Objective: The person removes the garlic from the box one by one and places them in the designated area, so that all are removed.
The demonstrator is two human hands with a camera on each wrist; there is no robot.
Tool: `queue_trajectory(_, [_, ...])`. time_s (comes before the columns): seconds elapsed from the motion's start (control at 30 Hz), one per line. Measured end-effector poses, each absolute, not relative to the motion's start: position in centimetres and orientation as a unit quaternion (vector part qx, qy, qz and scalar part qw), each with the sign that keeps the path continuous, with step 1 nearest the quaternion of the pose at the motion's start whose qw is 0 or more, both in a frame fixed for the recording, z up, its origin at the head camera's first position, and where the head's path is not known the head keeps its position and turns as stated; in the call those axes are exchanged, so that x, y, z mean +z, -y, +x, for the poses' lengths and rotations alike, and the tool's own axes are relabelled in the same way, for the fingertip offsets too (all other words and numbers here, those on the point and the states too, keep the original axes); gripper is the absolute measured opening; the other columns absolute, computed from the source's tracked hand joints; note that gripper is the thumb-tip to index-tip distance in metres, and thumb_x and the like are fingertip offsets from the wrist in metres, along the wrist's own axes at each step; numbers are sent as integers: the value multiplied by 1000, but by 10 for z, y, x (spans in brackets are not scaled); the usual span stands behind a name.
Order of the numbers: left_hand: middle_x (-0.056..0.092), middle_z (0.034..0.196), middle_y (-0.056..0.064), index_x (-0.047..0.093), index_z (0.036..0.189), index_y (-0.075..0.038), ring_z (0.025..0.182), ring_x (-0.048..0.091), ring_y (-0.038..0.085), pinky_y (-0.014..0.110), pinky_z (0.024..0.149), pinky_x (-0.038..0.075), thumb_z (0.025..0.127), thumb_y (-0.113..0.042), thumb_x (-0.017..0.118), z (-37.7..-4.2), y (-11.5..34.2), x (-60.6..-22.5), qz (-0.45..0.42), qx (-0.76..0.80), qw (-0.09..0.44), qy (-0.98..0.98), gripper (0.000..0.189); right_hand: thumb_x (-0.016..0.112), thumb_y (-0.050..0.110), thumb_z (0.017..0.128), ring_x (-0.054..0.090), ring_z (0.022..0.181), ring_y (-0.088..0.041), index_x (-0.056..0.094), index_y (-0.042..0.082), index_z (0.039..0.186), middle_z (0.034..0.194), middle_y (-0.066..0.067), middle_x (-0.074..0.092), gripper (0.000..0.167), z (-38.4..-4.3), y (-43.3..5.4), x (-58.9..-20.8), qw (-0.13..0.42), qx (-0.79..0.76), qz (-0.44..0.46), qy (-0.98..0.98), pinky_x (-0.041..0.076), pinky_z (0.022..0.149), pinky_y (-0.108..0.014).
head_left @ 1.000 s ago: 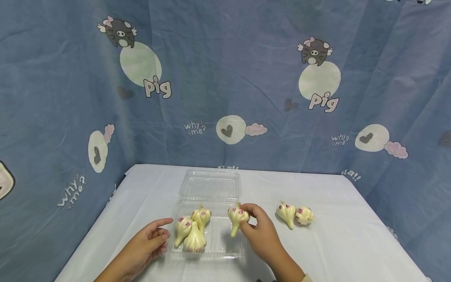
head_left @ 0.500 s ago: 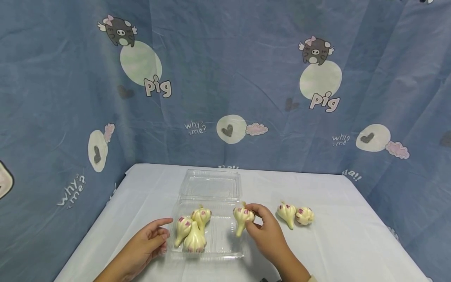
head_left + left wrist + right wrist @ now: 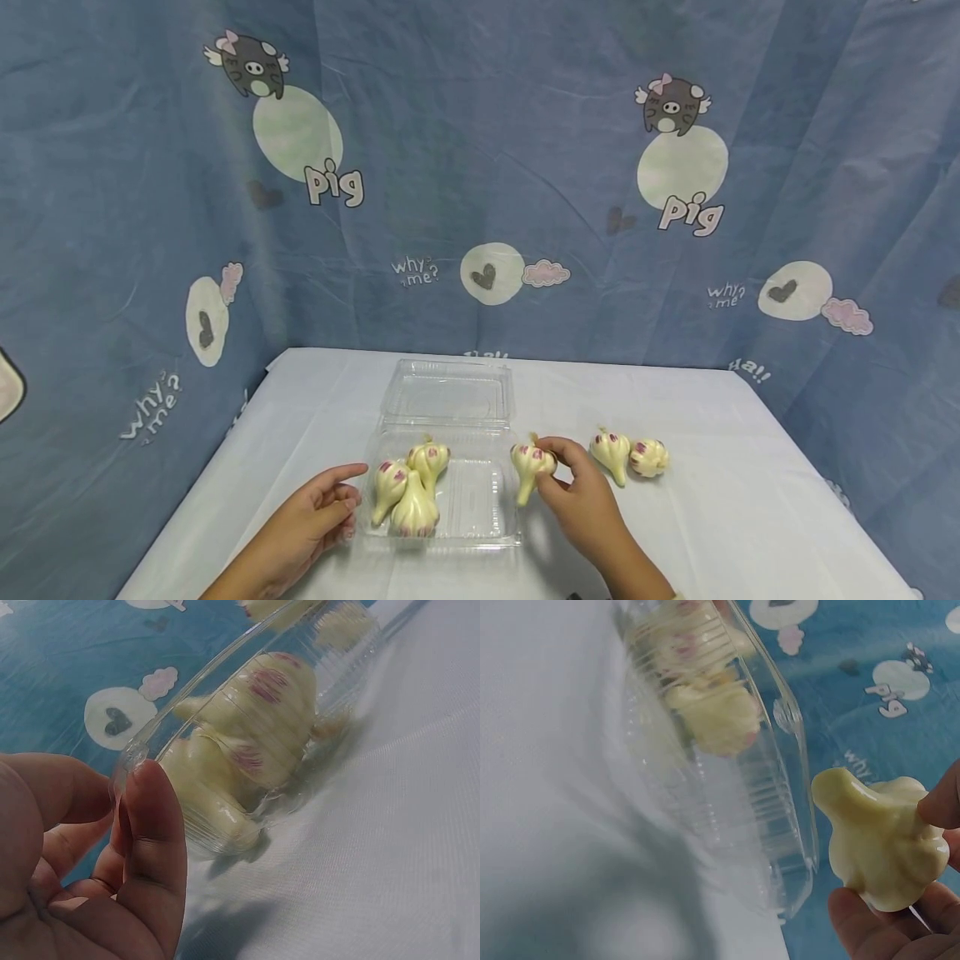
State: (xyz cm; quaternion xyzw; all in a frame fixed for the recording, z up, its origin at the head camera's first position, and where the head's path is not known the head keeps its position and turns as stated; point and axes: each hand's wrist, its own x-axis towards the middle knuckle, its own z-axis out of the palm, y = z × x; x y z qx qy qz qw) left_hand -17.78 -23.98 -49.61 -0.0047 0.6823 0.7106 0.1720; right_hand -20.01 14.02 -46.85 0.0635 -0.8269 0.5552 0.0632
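My right hand (image 3: 581, 492) pinches a cream garlic bulb (image 3: 531, 463) with purple marks, holding it up at the right edge of a clear plastic clamshell box (image 3: 472, 540). In the right wrist view the garlic's stalk (image 3: 841, 784) points toward the box. Three more garlic bulbs (image 3: 414, 512) lie together in the box's left half. My left hand (image 3: 311, 521) is at the box's left edge, index finger extended and thumb apart. In the left wrist view its fingertips (image 3: 152, 784) are at the rim; whether they press it cannot be told.
Two garlic bulbs (image 3: 610, 454) lie side by side on the white tablecloth (image 3: 712, 517) to the right. The box's lid (image 3: 448, 396) is folded back, away from me. A blue printed curtain (image 3: 480, 167) hangs behind and beside the table.
My right hand has shifted rightward with the garlic bulb, from over the box's right half to its right edge. My left hand and the bulbs in the box stay where they were.
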Motion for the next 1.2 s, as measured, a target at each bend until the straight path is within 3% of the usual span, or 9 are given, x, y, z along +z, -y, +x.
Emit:
queue_trajectory(0.67, [56, 111, 7, 28, 161, 2, 83, 58, 12, 27, 75, 59, 105, -7, 59, -178, 240, -496, -6, 712, 170, -681, 64, 69, 5, 97, 48, 146, -29, 66, 17, 135, 142, -3, 65, 39, -203, -167, -460, 77, 546, 49, 833, 50, 110, -58])
queue_trajectory(1.03, [56, 111, 6, 29, 161, 1, 83, 59, 12, 27, 75, 59, 106, -9, 58, -179, 241, -499, -5, 710, 171, -683, 62, 68, 7, 99, 50, 144, -28, 65, 17, 137, 147, -5, 62, 40, -200, -181, -458, 71, 536, 27, 841, 54, 108, -45])
queue_trajectory(1.2, [57, 109, 6, 29, 161, 1, 83, 59, 12, 26, 74, 59, 106, -9, 58, -178, 241, -498, -5, 713, 168, -681, 63, 66, 6, 100, 43, 150, -31, 63, 16, 140, 153, -7, 56, 42, -200, -188, -457, 75, 533, 32, 842, 51, 110, -42])
